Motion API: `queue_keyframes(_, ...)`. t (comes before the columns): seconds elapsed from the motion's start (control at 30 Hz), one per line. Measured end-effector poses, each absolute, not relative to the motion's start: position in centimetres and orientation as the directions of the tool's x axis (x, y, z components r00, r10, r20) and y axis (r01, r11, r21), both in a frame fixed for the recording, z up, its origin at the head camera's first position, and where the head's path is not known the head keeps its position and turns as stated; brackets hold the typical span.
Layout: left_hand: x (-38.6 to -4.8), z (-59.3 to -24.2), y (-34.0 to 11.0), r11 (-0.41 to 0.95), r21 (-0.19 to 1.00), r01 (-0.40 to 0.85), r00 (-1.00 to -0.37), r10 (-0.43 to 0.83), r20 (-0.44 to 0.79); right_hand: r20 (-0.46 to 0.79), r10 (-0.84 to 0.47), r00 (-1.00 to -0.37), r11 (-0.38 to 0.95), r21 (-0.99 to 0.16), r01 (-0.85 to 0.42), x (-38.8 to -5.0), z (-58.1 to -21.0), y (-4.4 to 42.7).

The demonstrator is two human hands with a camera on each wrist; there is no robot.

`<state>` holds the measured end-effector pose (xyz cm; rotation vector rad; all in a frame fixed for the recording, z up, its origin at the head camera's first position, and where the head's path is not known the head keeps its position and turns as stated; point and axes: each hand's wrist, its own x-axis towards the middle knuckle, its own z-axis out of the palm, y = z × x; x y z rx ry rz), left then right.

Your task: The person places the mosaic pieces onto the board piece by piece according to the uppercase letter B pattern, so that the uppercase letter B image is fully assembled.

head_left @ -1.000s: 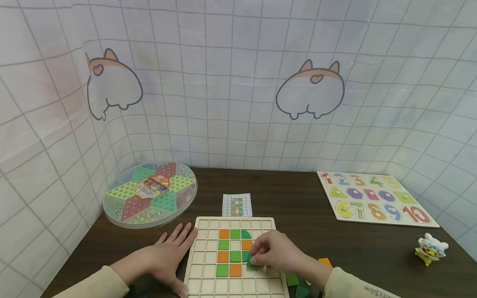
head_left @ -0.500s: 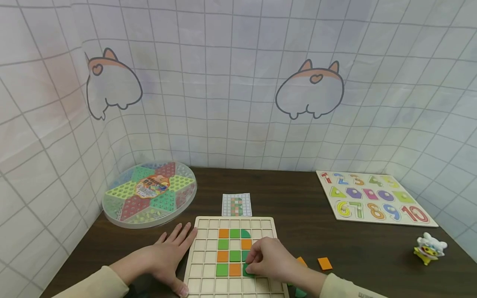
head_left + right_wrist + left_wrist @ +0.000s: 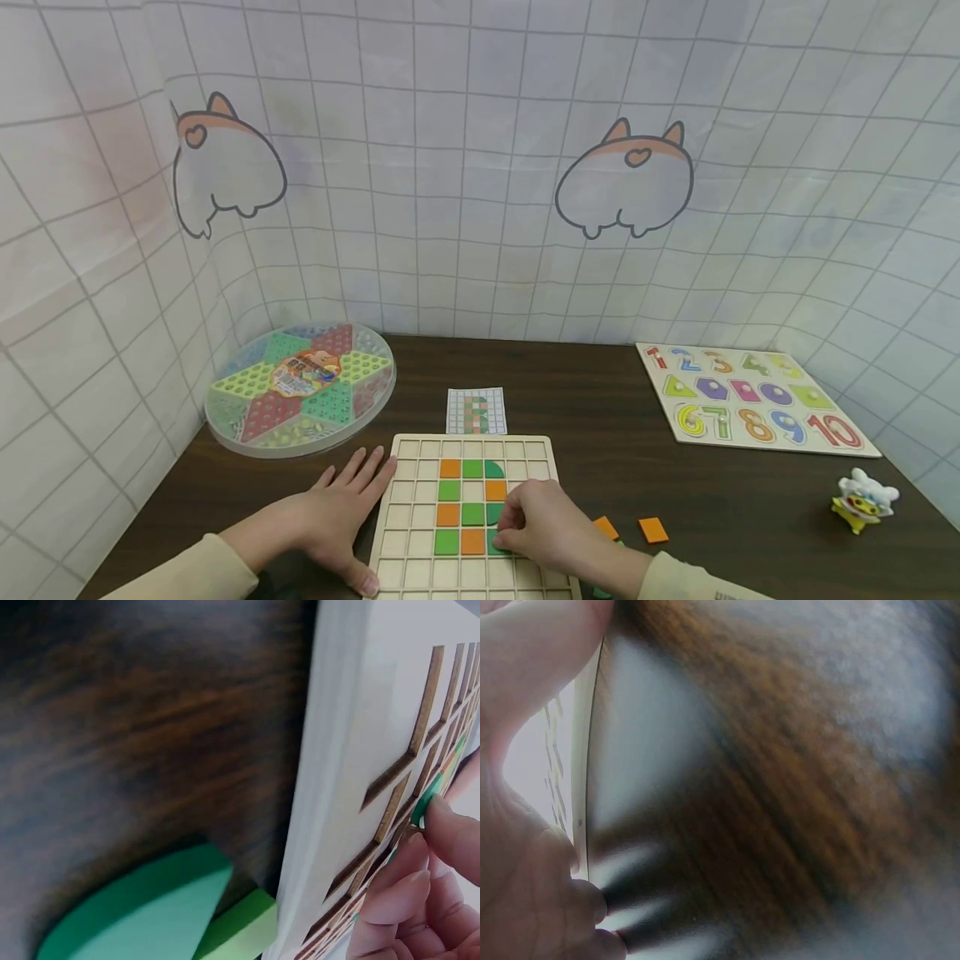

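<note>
A wooden grid board (image 3: 405,546) lies on the dark table, with orange, light green and dark green tiles set in its middle cells. My left hand (image 3: 330,518) is spread flat at the board's left side, its fingertips and thumb touching that edge. My right hand (image 3: 546,527) reaches over the right part of the board. Its thumb and finger pinch a dark green tile (image 3: 426,801) at the lowest row of the pattern, beside an orange tile (image 3: 472,542). The tile's far part is hidden by the fingers in the head view.
Behind the board lies a small pattern card (image 3: 477,412). A round Chinese checkers board (image 3: 303,392) is at the back left, a number puzzle (image 3: 750,400) at the back right. Loose tiles, including an orange one (image 3: 653,530), lie by the right forearm. A small figurine (image 3: 864,500) stands far right.
My right hand has brought the dark green tile down and slightly left into the cell right of the lowest orange tile. My left hand has stayed in place.
</note>
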<state>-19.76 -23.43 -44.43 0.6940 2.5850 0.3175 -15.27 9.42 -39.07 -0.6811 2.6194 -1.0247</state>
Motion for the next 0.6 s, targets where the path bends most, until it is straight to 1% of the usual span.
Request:
queue_keyframes(0.43,-19.8,-44.2,-23.5,0.848,0.336,0.41,-0.768,0.52,-0.374,-0.071,-0.502,-0.862,0.669,-0.664,-0.335,-15.3,-39.0,9.4)
queue_keyframes(0.6,-19.5,-43.4,-23.1,0.85,0.331,0.409,-0.758,0.519,-0.395,-0.07,-0.519,-0.852,0.663,-0.662,-0.35,-15.3,-38.7,9.6)
